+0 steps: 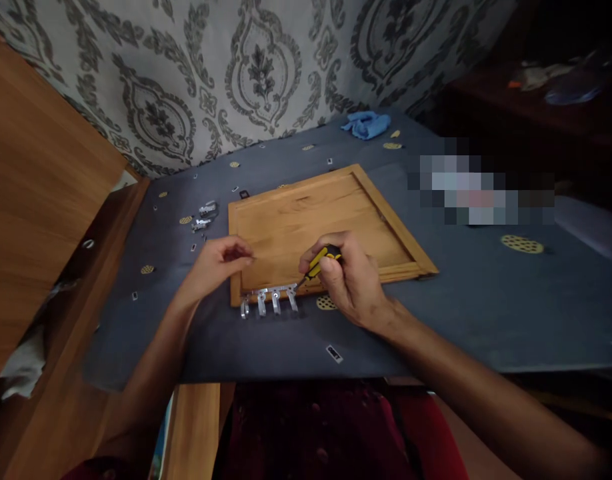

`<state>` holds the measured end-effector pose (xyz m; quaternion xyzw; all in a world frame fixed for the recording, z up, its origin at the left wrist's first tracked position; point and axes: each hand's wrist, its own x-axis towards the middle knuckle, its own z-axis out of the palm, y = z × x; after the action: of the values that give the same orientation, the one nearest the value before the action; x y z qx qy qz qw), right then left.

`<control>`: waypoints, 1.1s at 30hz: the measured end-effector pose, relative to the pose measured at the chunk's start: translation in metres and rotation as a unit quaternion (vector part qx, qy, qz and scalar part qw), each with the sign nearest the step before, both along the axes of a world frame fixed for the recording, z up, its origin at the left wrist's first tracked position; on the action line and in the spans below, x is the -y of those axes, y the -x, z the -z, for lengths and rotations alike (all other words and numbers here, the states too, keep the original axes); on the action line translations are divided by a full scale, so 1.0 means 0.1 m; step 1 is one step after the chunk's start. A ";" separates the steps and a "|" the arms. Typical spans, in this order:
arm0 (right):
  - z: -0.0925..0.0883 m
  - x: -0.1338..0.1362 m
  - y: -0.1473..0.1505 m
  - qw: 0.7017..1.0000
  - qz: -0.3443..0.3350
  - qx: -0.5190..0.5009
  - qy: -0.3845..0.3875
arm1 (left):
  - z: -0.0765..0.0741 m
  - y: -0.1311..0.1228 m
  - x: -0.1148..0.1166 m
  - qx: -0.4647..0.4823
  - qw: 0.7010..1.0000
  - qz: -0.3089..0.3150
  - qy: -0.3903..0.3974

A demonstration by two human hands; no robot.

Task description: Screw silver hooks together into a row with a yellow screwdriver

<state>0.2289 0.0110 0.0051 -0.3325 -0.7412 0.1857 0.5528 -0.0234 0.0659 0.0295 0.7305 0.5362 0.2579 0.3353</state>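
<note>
A framed wooden panel (306, 220) lies flat on a blue-grey cloth (486, 293). A metal hook rack (269, 297) with several hooks sits at the panel's near edge. My right hand (351, 277) is closed round a yellow-and-black screwdriver (319, 261), whose tip points at the rack's right end. My left hand (221, 263) rests on the panel's near left corner with its fingertips pinched together; what they hold is too small to make out.
Metal fittings (205, 217) and small parts lie scattered on the cloth left of the panel. A blue rag (367, 125) lies at the far edge by the patterned wall. A wooden cabinet (36, 187) stands on the left. A dark shelf (536, 87) is at the right.
</note>
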 end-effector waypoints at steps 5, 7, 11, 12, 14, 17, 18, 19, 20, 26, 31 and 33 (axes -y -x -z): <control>0.00 0.01 -0.01 1.000 0.017 0.013 0.004 | -0.08 -0.42 0.13 0.029 0.984 0.154 0.080; 0.00 0.00 -0.02 1.000 0.023 0.018 -0.004 | -0.07 -0.48 0.13 0.027 0.979 0.180 0.093; -0.01 0.00 -0.02 0.999 0.028 0.023 -0.019 | 0.00 -0.49 0.11 0.033 0.975 0.188 0.110; -0.01 0.00 -0.02 0.999 0.030 0.025 -0.019 | 0.01 -0.49 0.10 0.038 0.975 0.188 0.116; -0.01 -0.01 -0.02 0.999 0.031 0.026 -0.019 | 0.03 -0.49 0.11 0.046 0.972 0.191 0.127; 0.00 -0.01 -0.02 0.999 0.026 0.021 -0.028 | 0.07 -0.50 0.13 0.049 0.970 0.200 0.132; 0.00 -0.01 -0.02 0.999 0.025 0.018 -0.032 | 0.08 -0.50 0.13 0.047 0.970 0.202 0.127; 0.00 -0.01 -0.01 0.999 0.025 0.016 -0.033 | 0.09 -0.50 0.13 0.043 0.971 0.204 0.121; 0.01 -0.01 -0.01 0.999 0.024 0.015 -0.033 | 0.10 -0.50 0.13 0.039 0.971 0.205 0.115; 0.02 -0.02 -0.01 0.999 0.022 0.015 -0.028 | 0.13 -0.49 0.13 0.015 0.974 0.206 0.095; 0.00 -0.02 -0.01 1.000 0.011 0.013 -0.017 | 0.15 -0.49 0.12 0.003 0.975 0.203 0.090; 0.00 -0.01 -0.02 1.000 0.011 0.016 -0.016 | 0.17 -0.48 0.12 0.003 0.974 0.209 0.090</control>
<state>0.2307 0.0124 0.0054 -0.3347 -0.7494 0.1625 0.5477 0.0246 0.0544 0.0125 0.7927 0.3911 0.1352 0.4477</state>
